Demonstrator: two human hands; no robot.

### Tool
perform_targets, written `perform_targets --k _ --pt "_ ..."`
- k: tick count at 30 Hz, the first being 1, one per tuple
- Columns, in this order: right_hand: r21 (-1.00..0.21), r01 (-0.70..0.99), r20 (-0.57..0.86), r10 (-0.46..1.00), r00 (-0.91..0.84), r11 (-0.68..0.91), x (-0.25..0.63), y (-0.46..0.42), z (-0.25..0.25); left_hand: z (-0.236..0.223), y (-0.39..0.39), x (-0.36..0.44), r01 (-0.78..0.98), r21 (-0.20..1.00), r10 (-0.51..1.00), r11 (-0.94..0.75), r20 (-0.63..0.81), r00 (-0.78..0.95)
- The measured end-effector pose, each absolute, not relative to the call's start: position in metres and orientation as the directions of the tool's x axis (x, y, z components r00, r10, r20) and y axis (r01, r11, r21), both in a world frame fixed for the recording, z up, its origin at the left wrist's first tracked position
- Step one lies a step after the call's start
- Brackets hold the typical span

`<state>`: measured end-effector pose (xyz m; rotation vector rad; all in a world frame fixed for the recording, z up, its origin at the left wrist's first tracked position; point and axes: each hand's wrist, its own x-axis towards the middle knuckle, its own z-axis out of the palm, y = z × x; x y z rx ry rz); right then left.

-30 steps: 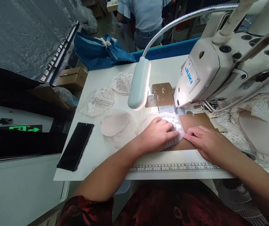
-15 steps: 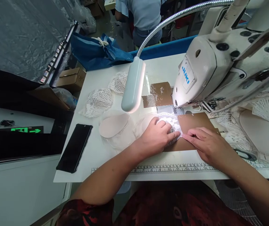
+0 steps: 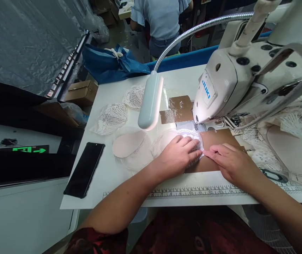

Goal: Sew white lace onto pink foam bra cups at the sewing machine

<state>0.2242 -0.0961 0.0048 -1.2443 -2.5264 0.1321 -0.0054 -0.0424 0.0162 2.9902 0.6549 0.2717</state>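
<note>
A white lace cup piece [image 3: 189,132] lies under the lamp, partly on brown tape and just in front of the sewing machine's [image 3: 217,84] needle area. My left hand [image 3: 180,155] rests over it with the fingers laid out on the lace and the thumb at its right edge. At that same corner, my right hand [image 3: 227,159] pinches the lace edge between thumb and forefinger. My left hand covers much of the piece. Sheer fabric with a beige pad [image 3: 130,143] lies left of my left hand.
Two lace cups [image 3: 111,118] lie farther left, near a black phone [image 3: 84,169]. A lamp [image 3: 151,100] hangs low over the table. More lace and pads [image 3: 294,148] are piled at right, beside a dark-handled tool [image 3: 274,175]. A ruler strip [image 3: 193,192] runs along the front edge. Beyond, a person [image 3: 158,21] sits.
My left fingers have straightened and spread a little over the lace. My right hand keeps its pinch at the corner. The whole view has shifted slightly.
</note>
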Motion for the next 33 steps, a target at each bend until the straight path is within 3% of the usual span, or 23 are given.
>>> perform_targets --k 8,23,33 --pt "-0.08 0.78 0.244 0.771 -0.588 0.621 0.221 -0.098 0.005 0.018 -0.044 -0.003 0.471 0.109 0.48 -0.875 0.081 0.873" --pt "-0.088 0.786 0.294 0.77 -0.566 0.612 0.218 -0.096 0.005 0.011 -0.039 -0.001 0.494 0.194 0.523 -0.847 0.139 0.841" --pt "-0.165 0.845 0.087 0.861 -0.501 0.508 0.209 -0.069 0.017 0.016 -0.007 -0.004 0.455 0.123 0.465 -0.882 0.067 0.883"
